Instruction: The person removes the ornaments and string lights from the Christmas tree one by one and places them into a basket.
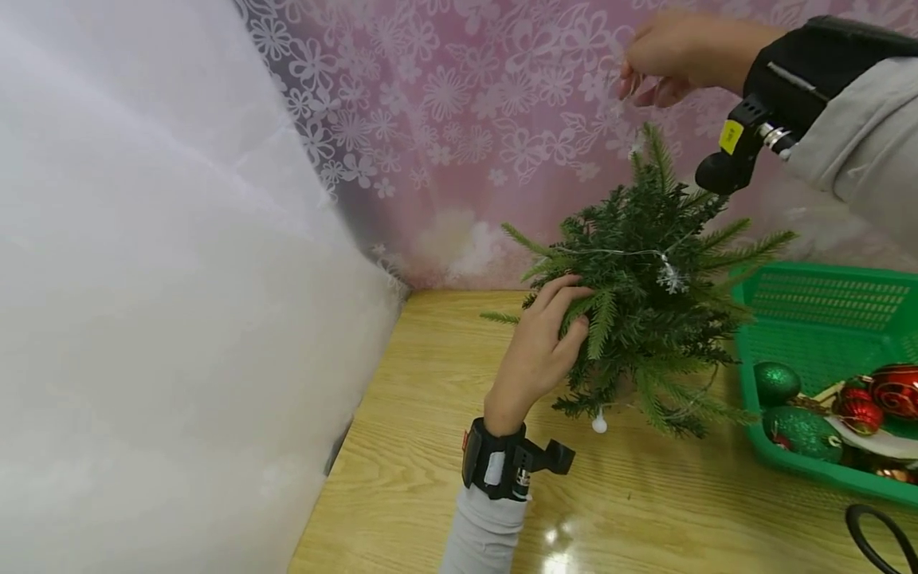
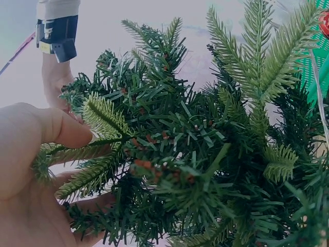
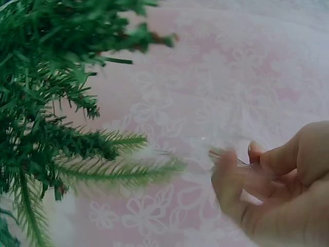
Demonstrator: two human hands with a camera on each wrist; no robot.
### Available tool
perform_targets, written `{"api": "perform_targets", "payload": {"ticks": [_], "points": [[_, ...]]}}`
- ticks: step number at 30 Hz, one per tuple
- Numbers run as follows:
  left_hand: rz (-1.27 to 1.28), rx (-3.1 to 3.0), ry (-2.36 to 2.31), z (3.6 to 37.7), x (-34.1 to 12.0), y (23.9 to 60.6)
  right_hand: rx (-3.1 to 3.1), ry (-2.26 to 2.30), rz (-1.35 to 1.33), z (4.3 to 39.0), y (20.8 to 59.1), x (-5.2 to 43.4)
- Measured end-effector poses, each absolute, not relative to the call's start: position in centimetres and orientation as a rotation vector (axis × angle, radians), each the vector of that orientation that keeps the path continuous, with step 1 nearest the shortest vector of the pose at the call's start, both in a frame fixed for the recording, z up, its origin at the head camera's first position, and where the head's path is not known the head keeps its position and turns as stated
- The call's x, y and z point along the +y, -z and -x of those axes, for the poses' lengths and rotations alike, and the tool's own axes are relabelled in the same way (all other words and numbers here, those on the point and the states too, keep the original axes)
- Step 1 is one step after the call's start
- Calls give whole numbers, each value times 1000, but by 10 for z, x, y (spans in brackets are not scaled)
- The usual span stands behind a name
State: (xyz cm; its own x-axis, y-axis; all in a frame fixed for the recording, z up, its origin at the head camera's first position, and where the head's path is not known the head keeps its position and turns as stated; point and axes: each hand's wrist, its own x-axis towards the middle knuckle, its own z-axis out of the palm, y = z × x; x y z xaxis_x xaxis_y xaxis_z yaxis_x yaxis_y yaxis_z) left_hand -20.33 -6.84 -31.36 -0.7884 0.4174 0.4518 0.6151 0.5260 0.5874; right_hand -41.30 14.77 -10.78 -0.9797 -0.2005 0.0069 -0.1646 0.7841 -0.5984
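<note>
We see the small tree standing near the far edge of the counter, just beside a green basket of baubles. On the tree's left side, the left hand has its fingers loosely curled round a branch. We find the right hand raised above the treetop, apart from it, pinching a thin strand between bent fingers and thumb. A snowflake hangs on the tree's front.

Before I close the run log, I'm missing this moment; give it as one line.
left hand: holds tree | right hand: pinches thin wire | snowflake: on tree | green basket: beside tree, baubles inside
</note>
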Motion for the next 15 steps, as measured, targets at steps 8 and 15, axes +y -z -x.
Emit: {"api": "perform_targets", "payload": {"ticks": [8, 15], "points": [[859, -2531, 1098, 201, -65, 315, 2581, 1072, 662, 363, 104, 129], [847, -2526, 1084, 201, -65, 315, 2481, 951, 884, 366, 110, 122]]}}
